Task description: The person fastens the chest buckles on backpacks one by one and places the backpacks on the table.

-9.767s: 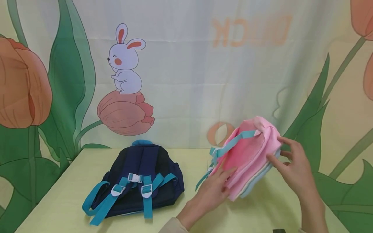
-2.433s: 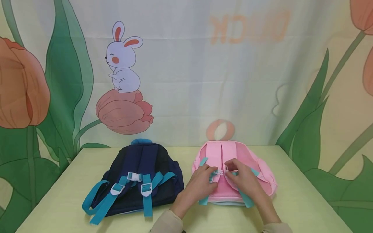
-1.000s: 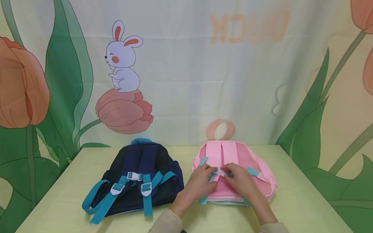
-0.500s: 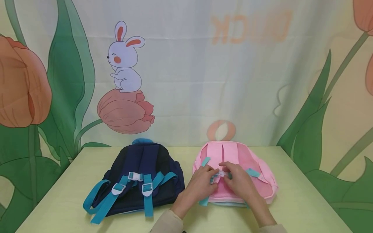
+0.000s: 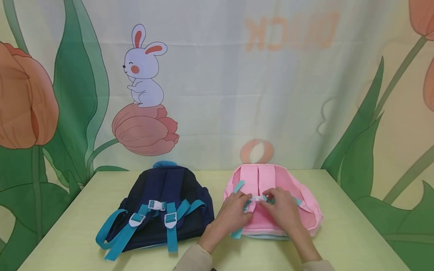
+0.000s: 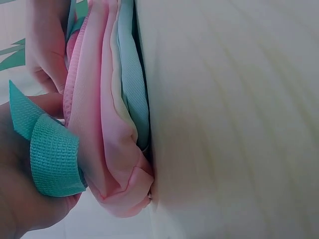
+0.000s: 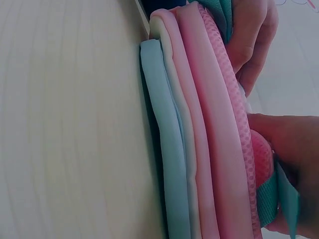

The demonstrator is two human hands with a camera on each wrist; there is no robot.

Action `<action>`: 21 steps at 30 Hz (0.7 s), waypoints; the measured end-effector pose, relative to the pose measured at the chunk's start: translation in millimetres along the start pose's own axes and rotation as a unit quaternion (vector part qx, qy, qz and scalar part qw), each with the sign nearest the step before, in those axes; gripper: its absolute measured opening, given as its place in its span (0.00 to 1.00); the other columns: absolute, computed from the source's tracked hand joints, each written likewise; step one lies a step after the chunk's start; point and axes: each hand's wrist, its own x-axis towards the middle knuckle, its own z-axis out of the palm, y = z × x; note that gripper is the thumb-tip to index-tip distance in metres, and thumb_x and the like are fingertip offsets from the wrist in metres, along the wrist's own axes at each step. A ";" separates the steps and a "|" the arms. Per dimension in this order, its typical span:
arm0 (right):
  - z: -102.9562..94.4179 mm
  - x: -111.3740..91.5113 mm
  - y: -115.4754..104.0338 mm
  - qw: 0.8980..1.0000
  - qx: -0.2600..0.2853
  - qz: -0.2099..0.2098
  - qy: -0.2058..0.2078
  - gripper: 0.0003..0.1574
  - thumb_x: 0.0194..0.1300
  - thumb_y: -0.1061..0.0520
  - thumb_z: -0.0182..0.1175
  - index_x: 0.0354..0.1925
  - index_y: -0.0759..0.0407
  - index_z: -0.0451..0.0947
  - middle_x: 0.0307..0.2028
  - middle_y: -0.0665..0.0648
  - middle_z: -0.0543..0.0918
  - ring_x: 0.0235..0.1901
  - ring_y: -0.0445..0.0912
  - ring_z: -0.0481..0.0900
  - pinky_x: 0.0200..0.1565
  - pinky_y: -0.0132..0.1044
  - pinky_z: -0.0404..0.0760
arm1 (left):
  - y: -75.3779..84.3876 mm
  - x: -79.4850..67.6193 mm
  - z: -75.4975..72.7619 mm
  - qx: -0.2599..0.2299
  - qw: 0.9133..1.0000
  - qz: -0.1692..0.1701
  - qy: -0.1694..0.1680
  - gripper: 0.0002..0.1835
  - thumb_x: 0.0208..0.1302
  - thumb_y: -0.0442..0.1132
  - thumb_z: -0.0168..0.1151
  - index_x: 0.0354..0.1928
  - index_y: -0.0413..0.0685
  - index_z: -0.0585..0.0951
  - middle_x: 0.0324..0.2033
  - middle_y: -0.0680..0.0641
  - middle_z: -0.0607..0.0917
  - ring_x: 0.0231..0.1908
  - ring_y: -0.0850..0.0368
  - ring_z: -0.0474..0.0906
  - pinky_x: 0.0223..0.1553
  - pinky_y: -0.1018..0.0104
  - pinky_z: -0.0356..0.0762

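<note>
A pink backpack [image 5: 251,177] lies on the table with its straps upward. Across its middle runs a white side-release buckle [image 5: 258,198] on turquoise webbing, its white parts in line. My left hand [image 5: 234,209] pinches the buckle's left end; my right hand [image 5: 285,210] pinches the right end, where turquoise strap shows beside the fingers. In the left wrist view, a turquoise strap end [image 6: 55,157] curls in front of my left hand [image 6: 17,174]. The right wrist view shows the bag's pink and light-blue side panels [image 7: 172,129], with my right hand [image 7: 299,142] at its upper face.
A navy backpack [image 5: 166,180] with turquoise straps and a fastened white buckle [image 5: 156,205] lies left of the pink one. Both rest on a pale yellow table [image 5: 64,222]. Behind hangs a curtain [image 5: 210,94] printed with tulips and a rabbit.
Earlier, both hands held the pink backpack tilted up; it now lies flat. The right hand has brought its white buckle piece to the left one, then shifted slightly right along the strap.
</note>
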 end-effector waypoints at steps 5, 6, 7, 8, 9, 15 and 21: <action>-6.1 1.0 -1.6 0.999 0.018 0.016 -0.031 0.20 0.60 0.50 0.71 0.48 0.59 0.84 0.32 0.52 0.80 0.31 0.43 0.73 0.35 0.35 0.73 | 0.5 1.2 0.7 -0.003 1.000 -0.003 -0.002 0.29 0.59 0.44 0.66 0.65 0.49 0.77 0.54 0.50 0.81 0.51 0.54 0.75 0.51 0.61 0.76; -7.5 1.3 -2.1 0.999 0.028 0.017 -0.035 0.20 0.60 0.51 0.71 0.49 0.59 0.84 0.33 0.52 0.81 0.31 0.43 0.74 0.36 0.34 0.74 | 0.6 1.5 0.7 -0.004 1.000 -0.005 -0.003 0.29 0.60 0.44 0.66 0.65 0.49 0.77 0.54 0.50 0.81 0.52 0.54 0.75 0.51 0.61 0.76; -9.1 1.5 -2.5 0.998 0.040 0.017 -0.039 0.21 0.61 0.52 0.70 0.50 0.59 0.83 0.34 0.52 0.81 0.32 0.44 0.74 0.37 0.35 0.75 | 0.6 1.8 0.8 -0.006 1.000 -0.007 -0.005 0.29 0.60 0.44 0.66 0.65 0.49 0.77 0.55 0.50 0.81 0.52 0.54 0.75 0.51 0.61 0.77; -10.7 1.8 -2.9 0.998 0.051 0.018 -0.042 0.21 0.61 0.52 0.70 0.51 0.59 0.83 0.36 0.53 0.81 0.33 0.44 0.74 0.38 0.35 0.76 | 0.6 2.0 0.9 -0.009 1.000 -0.009 -0.007 0.29 0.60 0.44 0.66 0.65 0.49 0.77 0.55 0.50 0.81 0.52 0.54 0.74 0.52 0.61 0.77; -12.3 2.1 -3.2 0.997 0.061 0.017 -0.044 0.22 0.61 0.53 0.70 0.53 0.59 0.83 0.37 0.53 0.82 0.34 0.45 0.74 0.39 0.36 0.77 | 0.7 2.3 0.7 -0.012 1.000 -0.011 -0.008 0.30 0.60 0.44 0.66 0.65 0.49 0.77 0.55 0.50 0.81 0.52 0.55 0.74 0.51 0.61 0.76; -17.2 3.8 -3.4 0.995 0.089 0.017 -0.048 0.23 0.62 0.55 0.69 0.55 0.57 0.82 0.40 0.54 0.83 0.37 0.46 0.76 0.44 0.38 0.79 | 0.4 2.1 -0.3 -0.023 1.000 -0.013 -0.005 0.29 0.59 0.42 0.65 0.65 0.48 0.77 0.56 0.49 0.81 0.51 0.54 0.73 0.51 0.61 0.75; -13.4 2.1 -1.1 0.993 0.104 0.028 -0.045 0.20 0.61 0.55 0.70 0.51 0.57 0.83 0.38 0.52 0.85 0.36 0.44 0.77 0.43 0.36 0.79 | -0.4 0.4 0.0 -0.017 1.000 0.002 0.003 0.29 0.58 0.41 0.65 0.64 0.45 0.78 0.56 0.47 0.81 0.52 0.52 0.75 0.56 0.57 0.74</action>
